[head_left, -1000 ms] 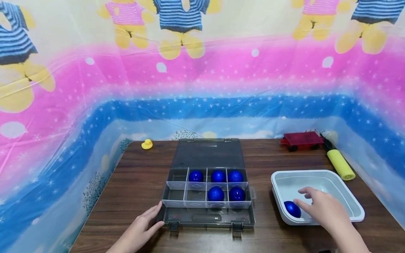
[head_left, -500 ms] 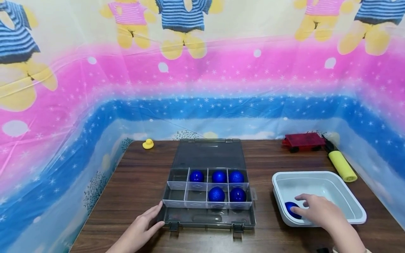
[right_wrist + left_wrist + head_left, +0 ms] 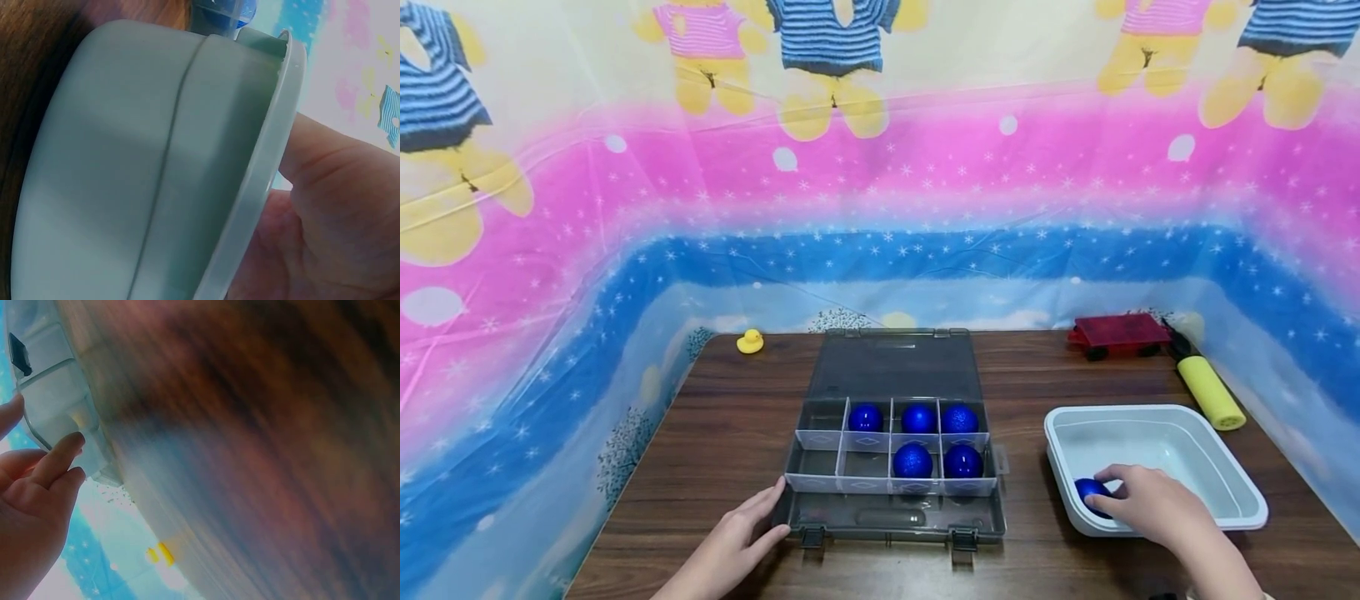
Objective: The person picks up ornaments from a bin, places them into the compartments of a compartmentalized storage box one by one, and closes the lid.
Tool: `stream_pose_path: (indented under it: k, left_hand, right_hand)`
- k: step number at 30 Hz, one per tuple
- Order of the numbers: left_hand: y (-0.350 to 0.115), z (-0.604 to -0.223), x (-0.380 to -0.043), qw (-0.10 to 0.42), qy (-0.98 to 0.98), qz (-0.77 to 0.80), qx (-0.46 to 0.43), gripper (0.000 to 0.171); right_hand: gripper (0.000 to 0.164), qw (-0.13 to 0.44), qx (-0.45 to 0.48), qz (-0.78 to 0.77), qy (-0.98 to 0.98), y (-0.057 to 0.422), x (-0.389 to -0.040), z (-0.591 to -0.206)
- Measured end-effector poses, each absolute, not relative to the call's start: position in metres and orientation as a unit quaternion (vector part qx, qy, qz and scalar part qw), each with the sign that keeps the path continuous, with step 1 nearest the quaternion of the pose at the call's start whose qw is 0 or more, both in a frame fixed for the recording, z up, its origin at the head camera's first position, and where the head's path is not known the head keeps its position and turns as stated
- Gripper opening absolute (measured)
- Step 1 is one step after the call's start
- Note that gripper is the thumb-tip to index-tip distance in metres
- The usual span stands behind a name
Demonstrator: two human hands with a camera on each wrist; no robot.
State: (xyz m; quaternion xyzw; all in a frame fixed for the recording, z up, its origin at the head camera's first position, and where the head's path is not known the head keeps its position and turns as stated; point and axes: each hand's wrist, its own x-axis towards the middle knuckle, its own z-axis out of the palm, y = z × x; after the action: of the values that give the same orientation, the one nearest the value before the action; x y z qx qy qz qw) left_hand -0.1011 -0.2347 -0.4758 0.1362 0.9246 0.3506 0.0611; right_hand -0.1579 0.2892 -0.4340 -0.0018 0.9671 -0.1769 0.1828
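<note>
My right hand [image 3: 1159, 502] reaches into the light grey-blue plastic basin [image 3: 1187, 433]. Thumb and fingers pinch a shiny blue ball [image 3: 1086, 489] at the basin's near left corner. The right wrist view shows mostly the basin's outer wall [image 3: 119, 144], which hides the ball. My left hand [image 3: 730, 533] rests against the front left corner of a smoky clear organizer box [image 3: 887, 518], fingers along its side. The box lies with its lid [image 3: 895, 367] tipped back. Several blue balls [image 3: 912, 460] sit in its compartments: three in the back row, two in the middle row.
A yellow rubber duck [image 3: 749, 342] sits at the back left of the wooden table [image 3: 700, 442]. At the back right are a red toy cart [image 3: 1120, 331] and a yellow cylinder with a black end [image 3: 1210, 393]. A printed cloth hangs behind.
My right hand has lowered into the basin and its thumb and fingers have closed around the blue ball. The left hand and the box have stayed in place.
</note>
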Motion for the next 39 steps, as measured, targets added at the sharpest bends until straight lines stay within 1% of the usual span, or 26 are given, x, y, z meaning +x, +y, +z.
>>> stream_pose_path:
  k: [6, 10, 19, 26, 32, 39]
  left_hand:
    - [-0.236, -0.476, -0.102, 0.065, 0.923, 0.352, 0.142, 0.063]
    - [-0.236, -0.476, -0.101, 0.071, 0.922, 0.355, 0.140, 0.063]
    - [-0.234, -0.476, -0.101, 0.060, 0.923, 0.355, 0.134, 0.062]
    - [-0.234, -0.475, -0.100, 0.056, 0.923, 0.354, 0.137, 0.063]
    - [-0.234, -0.477, -0.101, 0.060, 0.923, 0.355, 0.136, 0.063]
    - [-0.234, -0.477, -0.101, 0.059, 0.922, 0.355, 0.141, 0.063]
  right_hand:
    - [0.068, 0.179, 0.002, -0.174, 0.968, 0.290, -0.157, -0.432]
    - [0.074, 0.161, 0.004, -0.174, 0.972, 0.292, -0.156, -0.428]
    - [0.072, 0.110, -0.002, -0.188, 0.976, 0.299, -0.153, -0.416]
    - [0.072, 0.045, -0.010, -0.178, 0.983, 0.299, -0.146, -0.401]
    - [0.074, 0.007, -0.006, -0.153, 0.988, 0.286, -0.142, -0.385]
    - [0.066, -0.039, -0.025, -0.147, 0.988, 0.262, -0.138, -0.370]
